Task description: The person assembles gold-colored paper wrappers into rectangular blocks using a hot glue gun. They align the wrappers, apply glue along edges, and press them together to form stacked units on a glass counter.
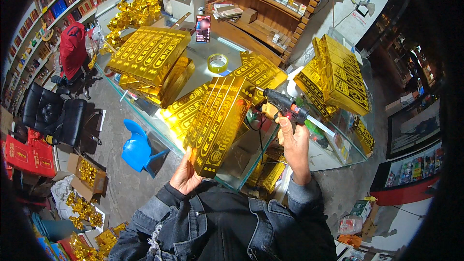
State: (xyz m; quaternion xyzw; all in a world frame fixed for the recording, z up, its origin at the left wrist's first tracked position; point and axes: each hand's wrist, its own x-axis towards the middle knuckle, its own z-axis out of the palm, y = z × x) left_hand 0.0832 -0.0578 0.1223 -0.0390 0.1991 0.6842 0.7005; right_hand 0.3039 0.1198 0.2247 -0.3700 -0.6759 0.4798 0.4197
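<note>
My left hand (184, 174) grips the lower end of a shiny gold printed box (215, 125), which it tilts up over the glass counter (232, 176). In my right hand (296, 147) is a black and orange glue gun (282, 102), with a pale glue stick (321, 126) jutting from its back. The gun's nozzle points left, at the far end of the box; whether it touches cannot be made out. Behind and beside the held box lie more gold boxes (261, 69). A dark cord hangs below the gun.
Stacks of gold boxes stand at the left (150, 50) and right (345, 75) of the counter. A tape roll (217, 63) and a lit phone (203, 29) lie farther back. A blue chair (137, 147) and a black armchair (53, 113) stand on the floor at left.
</note>
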